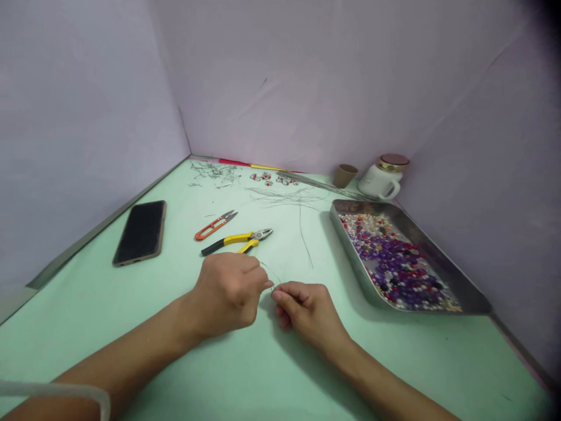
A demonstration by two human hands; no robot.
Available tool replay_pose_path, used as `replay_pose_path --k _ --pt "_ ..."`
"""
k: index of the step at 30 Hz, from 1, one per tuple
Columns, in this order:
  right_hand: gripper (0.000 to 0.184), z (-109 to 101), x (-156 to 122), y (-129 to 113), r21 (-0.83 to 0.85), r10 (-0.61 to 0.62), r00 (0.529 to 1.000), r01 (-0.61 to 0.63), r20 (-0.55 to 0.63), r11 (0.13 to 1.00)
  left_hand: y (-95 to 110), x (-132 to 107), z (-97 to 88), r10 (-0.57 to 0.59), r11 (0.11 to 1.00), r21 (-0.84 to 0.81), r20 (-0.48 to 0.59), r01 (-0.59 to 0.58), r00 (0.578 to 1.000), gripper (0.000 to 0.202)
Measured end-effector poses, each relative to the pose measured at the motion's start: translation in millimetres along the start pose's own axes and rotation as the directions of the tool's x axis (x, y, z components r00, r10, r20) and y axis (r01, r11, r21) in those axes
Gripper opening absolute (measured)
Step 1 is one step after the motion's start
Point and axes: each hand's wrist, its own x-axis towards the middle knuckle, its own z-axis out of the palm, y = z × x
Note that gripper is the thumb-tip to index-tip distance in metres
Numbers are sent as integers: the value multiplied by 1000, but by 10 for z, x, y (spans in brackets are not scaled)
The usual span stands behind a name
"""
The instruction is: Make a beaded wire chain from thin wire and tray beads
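Pinched by the left hand (230,290) and the right hand (312,311), a thin wire (272,272) is held. Yellow-and-black pliers (237,239) are seen just beyond.

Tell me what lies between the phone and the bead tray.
In the head view, orange snips, yellow pliers and a thin wire lie between the phone and tray, with the left hand and right hand nearer the camera.

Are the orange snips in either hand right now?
No, the orange snips lie on the green table beyond the pliers, apart from both the left hand and the right hand.
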Motion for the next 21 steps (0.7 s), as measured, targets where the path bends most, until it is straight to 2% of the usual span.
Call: replay_pose_path --k 2,4,7,10,13,15,16,18,19,21 --pt "28 -6 -22 -2 -205 -125 992 126 17 971 18 -14 21 141 983 127 -25 -137 990 26" --pt "28 -15 -38 -6 -306 -183 982 190 52 933 8 -5 27 169 975 148 -17 -165 985 25" --pt "27 -24 -46 -3 -292 -173 980 195 97 936 -57 35 0 1 998 59 13 -2 1000 27" --pt "25 -15 -40 19 -166 -99 991 114 93 980 -158 85 -55 -241 957 -139 100 254 965 21" --pt "25 8 -36 38 -45 -43 995 47 92 998 -254 131 -105 -425 785 -342 309 516 851 19" --pt "24 22 -37 40 -16 -49 994 51 93 999 -300 151 -124 -463 641 -419 457 643 760 20" --pt "24 27 -39 37 -14 -53 995 55 90 998 -316 158 -131 -463 588 -443 502 677 731 20" --pt "25 31 -43 28 -37 -46 996 49 82 998 -337 167 -145 -451 544 -470 535 695 714 19" --pt "25 30 -45 22 -65 -44 996 50 80 997 -343 170 -155 -448 548 -476 527 687 722 18" --pt "27 23 -53 9 -154 -69 994 81 85 985 -353 177 -182 -444 596 -484 466 640 765 15"
